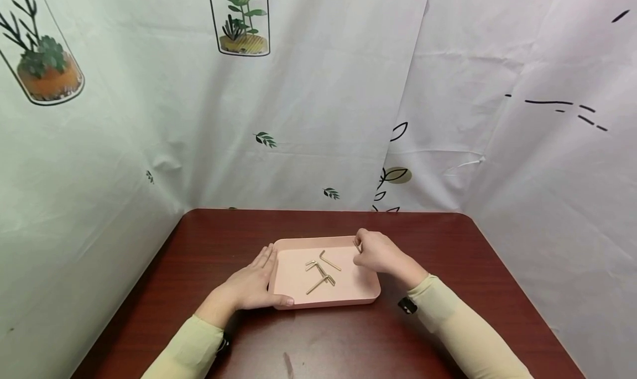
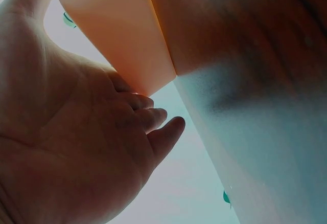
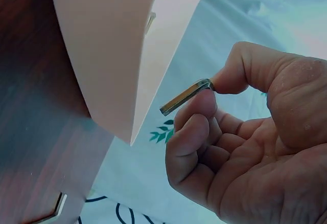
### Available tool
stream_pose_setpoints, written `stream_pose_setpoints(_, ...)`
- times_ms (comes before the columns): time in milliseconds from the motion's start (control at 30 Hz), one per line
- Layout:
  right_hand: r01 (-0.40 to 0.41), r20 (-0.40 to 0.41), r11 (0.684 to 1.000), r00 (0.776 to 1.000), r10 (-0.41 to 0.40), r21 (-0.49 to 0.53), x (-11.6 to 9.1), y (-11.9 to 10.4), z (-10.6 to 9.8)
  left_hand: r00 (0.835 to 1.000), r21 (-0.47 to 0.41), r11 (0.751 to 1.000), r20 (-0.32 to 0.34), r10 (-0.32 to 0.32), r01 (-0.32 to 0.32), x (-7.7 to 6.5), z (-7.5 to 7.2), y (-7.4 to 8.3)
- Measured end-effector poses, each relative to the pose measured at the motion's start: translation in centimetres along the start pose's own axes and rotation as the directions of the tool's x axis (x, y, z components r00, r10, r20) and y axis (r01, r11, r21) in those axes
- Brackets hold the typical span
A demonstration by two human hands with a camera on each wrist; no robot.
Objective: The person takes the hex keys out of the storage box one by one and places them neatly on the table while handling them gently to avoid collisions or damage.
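Note:
A shallow pink tray [image 1: 293, 265] lies on the table with several brass-coloured L-shaped hex keys [image 1: 316, 286] in a loose cluster at its middle. My left hand [image 1: 251, 286] rests against the tray's left side, fingers stretched along the edge and thumb at the front left corner. Over the tray's right side, my right hand [image 1: 382, 253] pinches one hex key [image 3: 184, 97] between thumb and fingertips. In the right wrist view its short bent end is mostly covered by the fingers, while the hexagonal shaft sticks out toward the tray.
The dark red-brown table [image 1: 239, 224] has rounded far corners. White patterned cloth [image 1: 308, 119] hangs behind it and on both sides. Another L-shaped piece [image 3: 53, 211] lies on the table beyond the tray in the right wrist view.

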State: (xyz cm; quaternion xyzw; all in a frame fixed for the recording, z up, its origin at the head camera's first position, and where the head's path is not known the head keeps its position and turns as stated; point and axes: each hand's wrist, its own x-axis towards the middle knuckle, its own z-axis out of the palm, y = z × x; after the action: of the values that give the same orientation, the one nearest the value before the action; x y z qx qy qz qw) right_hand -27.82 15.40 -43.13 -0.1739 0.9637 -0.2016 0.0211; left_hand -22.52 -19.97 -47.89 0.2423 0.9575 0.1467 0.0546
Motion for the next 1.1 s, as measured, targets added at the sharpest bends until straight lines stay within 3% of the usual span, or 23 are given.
stream_pose_setpoints(1100,-0.046,-0.034,0.999,0.998,0.045,-0.01,0.0,4.6,-1.4,1.0,0.007,1.0,0.01,-0.013,0.013,0.1,0.0,-0.1)
